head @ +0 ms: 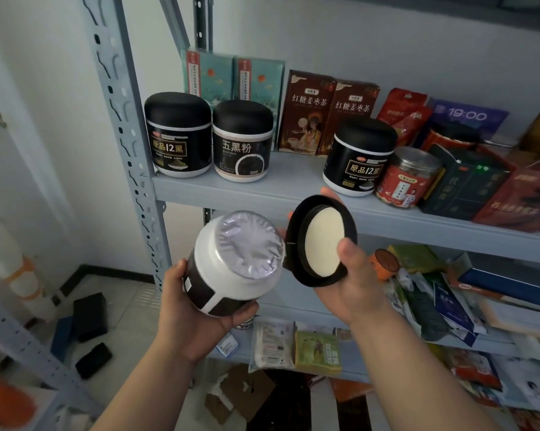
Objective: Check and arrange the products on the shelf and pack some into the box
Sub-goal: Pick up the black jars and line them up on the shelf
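Observation:
My left hand [188,309] grips a black-and-white jar [231,269], tilted toward me so its silver foil seal shows. My right hand [352,281] holds the jar's black lid [320,241] upside down, thumb on its cream inner liner. Both are in front of the grey shelf [293,188]. On that shelf stand three similar black-lidded jars: one at the left [178,135], one beside it [242,141], and one further right [360,157].
Behind the jars stand teal boxes [231,76] and brown tea boxes [328,113]. A red tin [405,178], red bags and dark boxes crowd the right. Lower shelves hold loose packets [318,349]. The shelf post [128,126] is at left; black items [90,318] lie on the floor.

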